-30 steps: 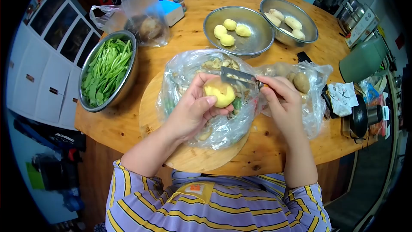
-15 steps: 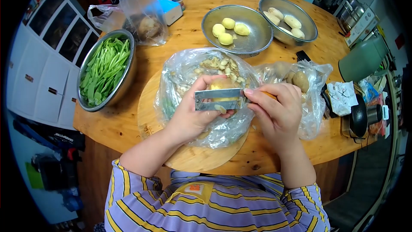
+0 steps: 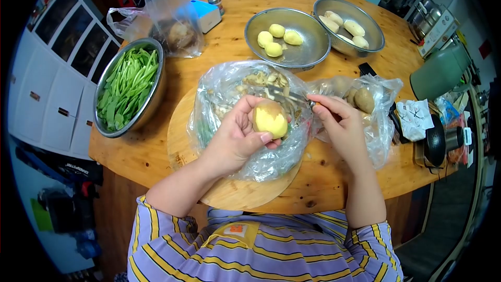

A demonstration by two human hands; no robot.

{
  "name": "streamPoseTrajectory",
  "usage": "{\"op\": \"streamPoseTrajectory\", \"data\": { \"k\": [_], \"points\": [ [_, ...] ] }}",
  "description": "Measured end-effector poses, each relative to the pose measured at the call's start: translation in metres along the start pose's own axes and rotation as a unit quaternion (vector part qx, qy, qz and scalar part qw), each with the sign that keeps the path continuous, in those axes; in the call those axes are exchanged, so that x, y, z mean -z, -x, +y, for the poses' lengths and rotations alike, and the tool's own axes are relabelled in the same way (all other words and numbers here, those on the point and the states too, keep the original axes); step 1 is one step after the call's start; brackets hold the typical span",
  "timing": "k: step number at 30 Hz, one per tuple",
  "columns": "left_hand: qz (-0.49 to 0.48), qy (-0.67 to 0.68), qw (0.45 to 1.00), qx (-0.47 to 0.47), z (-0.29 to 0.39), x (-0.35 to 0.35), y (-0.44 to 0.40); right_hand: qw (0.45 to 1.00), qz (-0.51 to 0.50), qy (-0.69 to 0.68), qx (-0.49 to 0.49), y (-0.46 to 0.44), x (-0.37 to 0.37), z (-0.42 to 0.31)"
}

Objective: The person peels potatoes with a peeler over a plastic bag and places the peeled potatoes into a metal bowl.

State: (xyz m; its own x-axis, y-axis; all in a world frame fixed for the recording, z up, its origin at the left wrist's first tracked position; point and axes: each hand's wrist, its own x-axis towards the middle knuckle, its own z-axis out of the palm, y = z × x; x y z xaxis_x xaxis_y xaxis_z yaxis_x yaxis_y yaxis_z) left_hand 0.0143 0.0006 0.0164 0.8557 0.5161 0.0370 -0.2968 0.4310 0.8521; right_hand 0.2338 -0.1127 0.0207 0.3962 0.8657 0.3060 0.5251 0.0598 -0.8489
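Observation:
My left hand (image 3: 237,130) holds a partly peeled potato (image 3: 270,120), yellow with brown skin at its top. My right hand (image 3: 339,120) grips a peeler (image 3: 288,94) by its handle, the metal blade just above and behind the potato, not touching it. Below both hands lies an open plastic bag (image 3: 219,81) with peelings (image 3: 266,78) inside, on a round wooden board (image 3: 229,193). Right of it, a second plastic bag (image 3: 383,120) contains unpeeled potatoes (image 3: 364,100).
Several peeled potatoes lie in a metal colander (image 3: 308,57). Behind it, another metal bowl (image 3: 376,21) holds pale, long pieces. A bowl of greens (image 3: 128,89) stands left. Farther back are a tied plastic bag (image 3: 180,34), blue-white box (image 3: 209,15) and jar (image 3: 215,1). A green bin (image 3: 441,73) stands right.
The peeler went down across the potato, then came back up and away from it. The potato has turned in my left hand and shows a different side.

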Motion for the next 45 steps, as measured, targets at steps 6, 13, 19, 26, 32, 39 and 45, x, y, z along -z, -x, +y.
{"op": "streamPoseTrajectory", "data": {
  "k": [6,13,19,26,32,39,45],
  "points": [
    [0.055,-0.070,0.996,-0.025,-0.006,-0.005,-0.001,0.966,0.032,0.127,0.224,0.004,-0.004,-0.023],
    [0.047,-0.098,0.993,-0.047,-0.007,-0.003,0.000,0.961,0.030,0.154,0.229,0.005,-0.001,-0.018],
    [-0.004,-0.048,0.999,-0.005,-0.006,0.004,0.003,0.998,-0.039,0.034,0.021,-0.002,0.000,-0.003],
    [0.030,-0.051,0.998,-0.019,0.000,-0.008,0.002,0.992,0.013,0.026,0.122,-0.003,-0.001,-0.006],
    [0.032,-0.094,0.995,-0.003,0.000,-0.007,0.005,0.957,0.018,0.158,0.242,0.004,0.000,-0.030],
    [-0.005,-0.090,0.996,-0.006,-0.007,-0.001,0.007,0.998,-0.044,0.024,-0.042,-0.001,0.007,0.004],
    [0.048,0.052,0.997,0.033,0.002,-0.003,-0.002,0.982,0.036,0.061,0.174,-0.001,0.000,-0.007]
  ]
}}
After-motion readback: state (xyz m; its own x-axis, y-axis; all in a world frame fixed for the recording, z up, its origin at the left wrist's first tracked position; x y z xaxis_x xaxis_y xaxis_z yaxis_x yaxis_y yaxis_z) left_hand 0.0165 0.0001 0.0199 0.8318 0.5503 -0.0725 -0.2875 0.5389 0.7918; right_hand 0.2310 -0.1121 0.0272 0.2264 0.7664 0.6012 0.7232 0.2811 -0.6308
